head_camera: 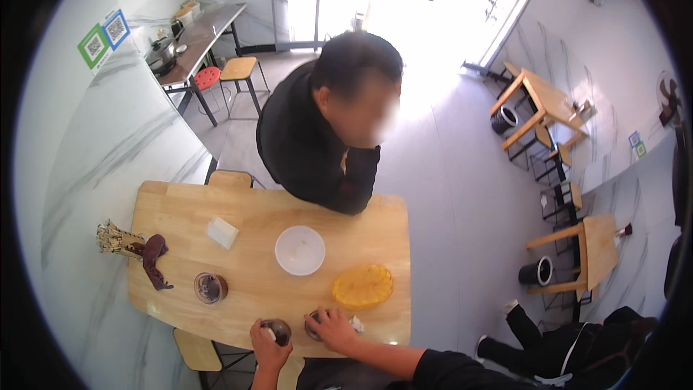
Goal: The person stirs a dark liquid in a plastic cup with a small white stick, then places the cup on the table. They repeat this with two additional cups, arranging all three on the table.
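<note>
At the near edge of the wooden table (249, 276), my left hand (270, 349) is closed around a small glass jar (279, 331) with dark contents and something pale at its mouth. To its right, my right hand (334, 329) grips a second small dark container (312, 326) from above; my fingers hide much of it. A crumpled white tissue (356, 324) lies beside that hand. Beyond are an orange scalloped oval tray (363, 286) and a white bowl (300, 251). A third jar with dark contents (210, 288) stands at the left.
A person in black (319, 135) leans on the table's far edge. A tissue pack (222, 233), a chopstick holder (127, 244) and a dark red cloth (155, 261) are at the left. A stool (196, 349) is at the near left; another person (574, 349) is at the lower right.
</note>
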### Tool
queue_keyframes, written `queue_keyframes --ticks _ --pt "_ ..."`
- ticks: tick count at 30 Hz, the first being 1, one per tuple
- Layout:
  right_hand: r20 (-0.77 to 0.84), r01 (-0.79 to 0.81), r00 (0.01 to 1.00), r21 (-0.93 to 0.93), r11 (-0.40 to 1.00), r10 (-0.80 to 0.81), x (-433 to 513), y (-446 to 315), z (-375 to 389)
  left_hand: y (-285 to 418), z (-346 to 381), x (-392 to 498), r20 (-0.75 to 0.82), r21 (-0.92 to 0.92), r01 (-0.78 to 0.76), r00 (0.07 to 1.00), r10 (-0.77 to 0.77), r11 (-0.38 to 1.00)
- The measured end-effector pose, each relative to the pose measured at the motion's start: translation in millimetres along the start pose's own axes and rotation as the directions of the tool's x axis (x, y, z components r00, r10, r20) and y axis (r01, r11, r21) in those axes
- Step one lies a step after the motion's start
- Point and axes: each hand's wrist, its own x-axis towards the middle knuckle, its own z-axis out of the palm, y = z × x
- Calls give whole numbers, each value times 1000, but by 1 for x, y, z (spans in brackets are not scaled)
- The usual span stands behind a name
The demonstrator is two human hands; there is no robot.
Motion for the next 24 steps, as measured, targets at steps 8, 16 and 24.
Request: queue_keyframes --ticks 8,16,24 --pt "-273 -88 958 2 996 86 -9 -15 -4 -30 -2 30 116 54 -180 978 173 982" --pt "-180 115 984 562 819 -14 -118 -77 24 -40 -26 52 174 77 -330 934 313 941" --pt "-212 18 961 687 727 177 -116 -81 97 -86 -26 31 24 -382 2 1000 8 924"
